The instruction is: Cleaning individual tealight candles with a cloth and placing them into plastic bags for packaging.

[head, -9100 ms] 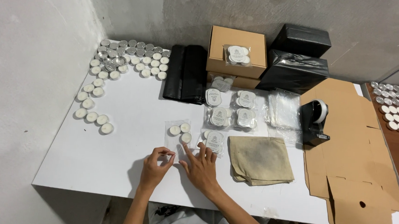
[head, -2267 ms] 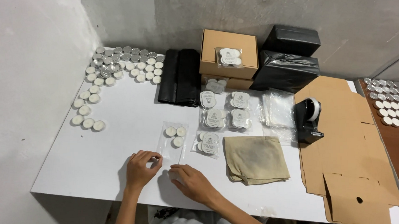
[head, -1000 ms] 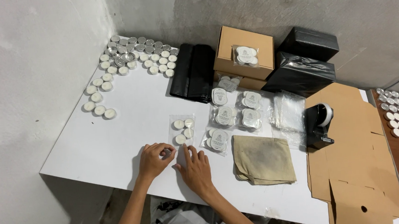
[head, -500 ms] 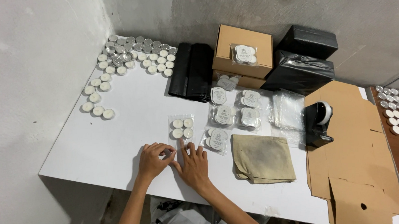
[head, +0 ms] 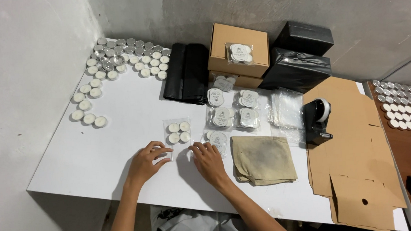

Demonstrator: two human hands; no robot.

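Clear pouch [head: 178,133] of four tealights lies flat on the surface [head: 122,129], my left hand [head: 144,162] and right hand [head: 209,161] pinching its 6 o'clock edge.

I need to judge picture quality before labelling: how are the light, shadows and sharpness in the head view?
Head view: soft, even light on the white table, no hard glare; faint shadows lie under the left hand and right hand beside the clear bag of four candles; the picture is sharp at centre, with wide-angle bending that slants the wall and table edges; the black bags lose detail.
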